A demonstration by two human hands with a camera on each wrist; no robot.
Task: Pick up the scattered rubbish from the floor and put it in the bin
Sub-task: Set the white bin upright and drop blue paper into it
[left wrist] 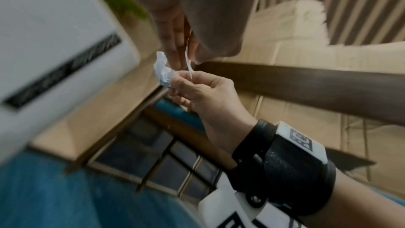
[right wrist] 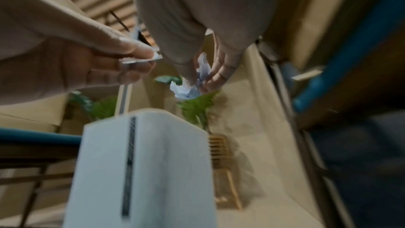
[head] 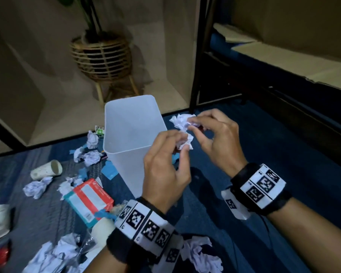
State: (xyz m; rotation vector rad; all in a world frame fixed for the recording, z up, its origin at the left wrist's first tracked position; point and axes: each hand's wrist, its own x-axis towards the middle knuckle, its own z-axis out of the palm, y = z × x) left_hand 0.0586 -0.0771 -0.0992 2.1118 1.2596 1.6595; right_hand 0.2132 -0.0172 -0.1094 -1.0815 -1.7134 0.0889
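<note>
A white translucent bin (head: 126, 134) stands upright on the blue carpet. Just right of its rim, both hands are raised close together. My right hand (head: 193, 125) pinches a crumpled white paper wad (head: 180, 120). My left hand (head: 180, 146) pinches another crumpled white scrap (head: 186, 143) just below it. The two pieces touch, and I cannot tell whether they are joined. In the right wrist view the right fingers (right wrist: 219, 68) grip the wad (right wrist: 186, 89) above the bin (right wrist: 142, 162). The left hand (right wrist: 140, 58) holds a flat scrap there. The left wrist view shows the wad (left wrist: 163, 72).
Rubbish litters the floor left of the bin: crumpled papers (head: 36, 187), a paper cup (head: 46, 170), a red and teal box (head: 89, 200), blue scraps (head: 109, 171). More crumpled paper (head: 201, 255) lies by my left wrist. A rattan plant stand (head: 102, 56) and a dark bed frame (head: 197, 56) stand behind.
</note>
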